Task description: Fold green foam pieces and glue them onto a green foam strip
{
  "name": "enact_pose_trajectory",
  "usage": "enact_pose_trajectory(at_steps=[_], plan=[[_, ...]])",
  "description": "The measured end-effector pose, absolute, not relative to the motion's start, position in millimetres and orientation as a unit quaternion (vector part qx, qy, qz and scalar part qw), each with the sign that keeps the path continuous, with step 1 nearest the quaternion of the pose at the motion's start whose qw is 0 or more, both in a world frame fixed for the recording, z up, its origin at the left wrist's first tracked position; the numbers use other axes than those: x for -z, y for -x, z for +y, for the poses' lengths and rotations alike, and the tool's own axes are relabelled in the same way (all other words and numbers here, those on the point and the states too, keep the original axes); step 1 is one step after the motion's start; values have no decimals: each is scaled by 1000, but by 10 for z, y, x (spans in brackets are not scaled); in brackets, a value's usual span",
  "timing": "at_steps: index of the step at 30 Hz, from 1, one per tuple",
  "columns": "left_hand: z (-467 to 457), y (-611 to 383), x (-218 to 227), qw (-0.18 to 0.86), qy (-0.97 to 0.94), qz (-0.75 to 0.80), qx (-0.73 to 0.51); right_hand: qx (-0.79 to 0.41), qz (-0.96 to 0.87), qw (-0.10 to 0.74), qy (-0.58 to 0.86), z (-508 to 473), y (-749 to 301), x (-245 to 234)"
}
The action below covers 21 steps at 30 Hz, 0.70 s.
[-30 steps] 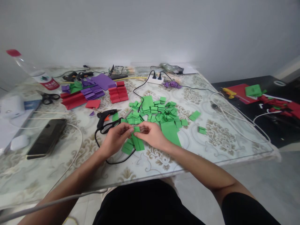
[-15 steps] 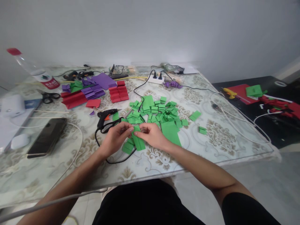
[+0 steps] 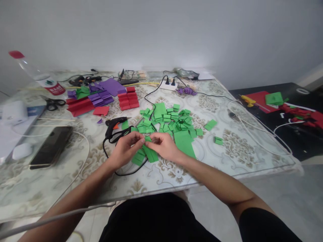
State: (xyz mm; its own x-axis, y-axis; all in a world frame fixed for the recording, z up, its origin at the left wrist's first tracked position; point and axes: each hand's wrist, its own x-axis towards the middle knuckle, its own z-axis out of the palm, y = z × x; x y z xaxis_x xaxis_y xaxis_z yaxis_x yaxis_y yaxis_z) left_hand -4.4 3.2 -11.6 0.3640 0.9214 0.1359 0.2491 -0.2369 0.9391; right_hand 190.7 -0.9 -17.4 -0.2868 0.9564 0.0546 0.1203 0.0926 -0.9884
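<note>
Both hands pinch a creased green paper strip (image 3: 151, 155) between thumbs and fingers, over the near middle of the table. My left hand (image 3: 128, 148) grips its upper left side, and my right hand (image 3: 163, 146) grips its upper right side. The fingers partly cover the strip's far end. Another folded green paper piece (image 3: 138, 157) lies just left of the strip. Beyond the hands spreads a pile of small folded green paper pieces (image 3: 174, 117). A larger green sheet (image 3: 184, 144) lies right of my right hand. Black-handled scissors (image 3: 118, 135) lie partly behind my left hand.
A black glue gun (image 3: 113, 124) rests beyond my left hand, its cord looping near the strip. Further left are a phone (image 3: 51, 147), more scissors (image 3: 52, 103) and a bottle (image 3: 47, 82). Red folded paper (image 3: 128, 99), purple paper (image 3: 112, 86) and a power strip (image 3: 168, 86) sit at the back.
The green strip's near end has shifted slightly right, and less of its far end shows between the fingers. Both hands keep their pinch in nearly the same place.
</note>
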Motion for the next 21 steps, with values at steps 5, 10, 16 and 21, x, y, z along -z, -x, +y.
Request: enact_pose_trajectory(at_steps=[5,10,16,21], plan=[[34,44,144,431,-711,419,-365,-516,-610,413,437,-8,-1908,171],[37,40,148,435,-706,424,-363,-519,-591,429,445,1,-1908,149],[48,59,133,409,-734,424,-337,-532,-578,428,448,14,-1906,139],[58,46,149,427,-722,424,-342,-531,-576,435,444,24,-1918,140]])
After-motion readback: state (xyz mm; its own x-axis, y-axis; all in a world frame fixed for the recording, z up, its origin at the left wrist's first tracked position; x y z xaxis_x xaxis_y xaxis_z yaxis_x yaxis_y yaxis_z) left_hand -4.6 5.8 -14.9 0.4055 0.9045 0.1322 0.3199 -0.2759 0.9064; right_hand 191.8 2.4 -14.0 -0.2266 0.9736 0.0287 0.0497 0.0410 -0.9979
